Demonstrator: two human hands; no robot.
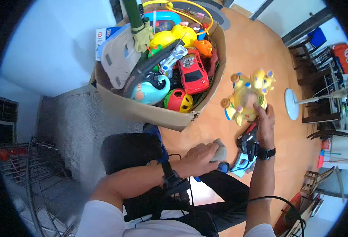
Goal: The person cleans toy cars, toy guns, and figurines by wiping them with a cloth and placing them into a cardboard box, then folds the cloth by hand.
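My left hand [199, 159] is closed around a grey cloth [219, 152] in front of my lap. My right hand [265, 124] grips a yellow toy [248, 94] with brown wheels and blue and purple parts, holding it by its lower right side above the floor. The toy is slightly blurred. Just below it, a black toy vehicle [248, 140] and a light blue plastic piece [244, 165] lie on the floor beside my right forearm.
A large cardboard box [142, 108] full of toys, among them a red car [193, 73], stands at the upper left. On the right are a white fan [291, 104] and dark chairs. A metal rack [36, 177] is at the lower left.
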